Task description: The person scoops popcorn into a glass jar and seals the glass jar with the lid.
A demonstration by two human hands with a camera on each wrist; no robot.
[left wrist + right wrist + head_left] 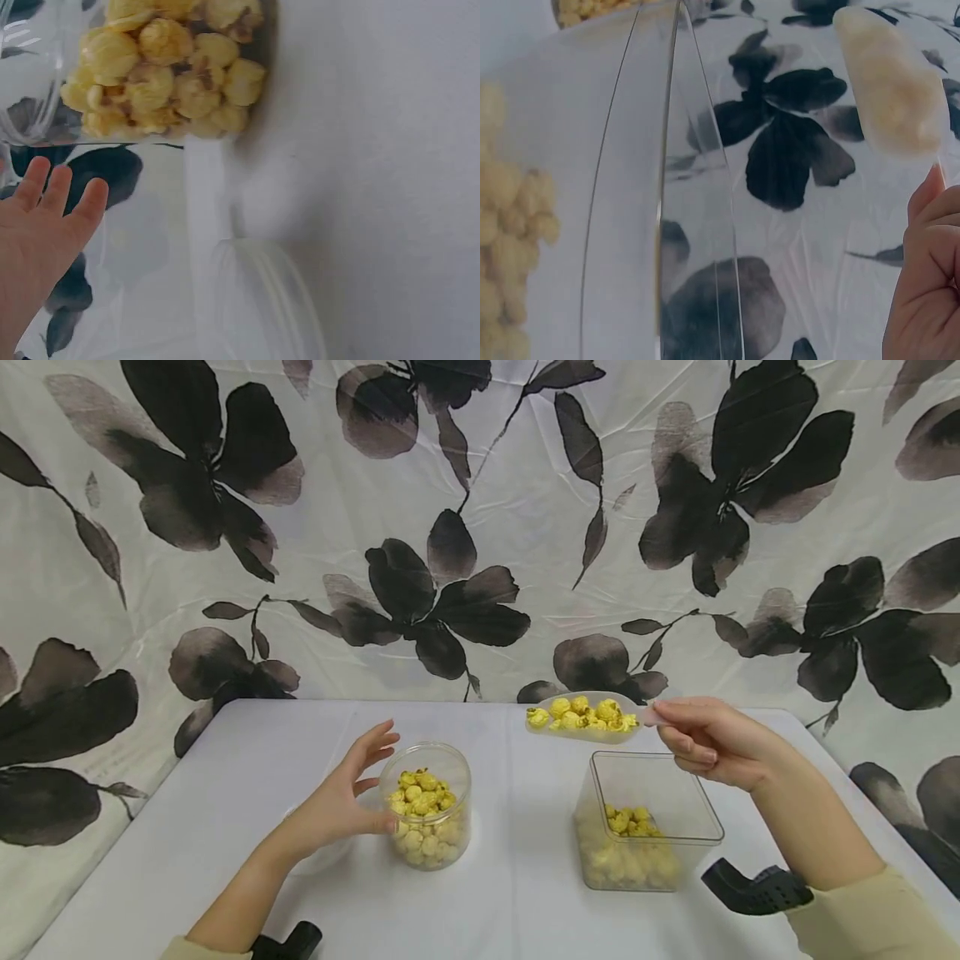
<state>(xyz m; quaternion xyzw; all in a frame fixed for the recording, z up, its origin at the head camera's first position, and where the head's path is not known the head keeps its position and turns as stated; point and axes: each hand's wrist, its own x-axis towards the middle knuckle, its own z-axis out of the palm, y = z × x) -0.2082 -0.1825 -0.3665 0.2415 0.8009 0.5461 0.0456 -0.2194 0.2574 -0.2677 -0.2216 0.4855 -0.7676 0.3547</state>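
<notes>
A round clear jar [426,806] partly filled with yellow popcorn stands upright on the table. My left hand [337,802] is at its left side, fingers spread, thumb at the front of the jar near its rim. In the left wrist view, the fingers [56,202] extend beside the jar's popcorn [161,71]. My right hand [720,739] pinches the handle of a translucent scoop [592,735] heaped with popcorn [581,712]. The scoop is raised above the back edge of a rectangular clear container [637,860], which has popcorn in its lower part.
A round translucent lid [262,300] is on the table to the left of the jar, mostly behind the left forearm in the head view. The white table [517,893] meets a floral cloth [480,527] at the back. A gap of tabletop separates jar and container.
</notes>
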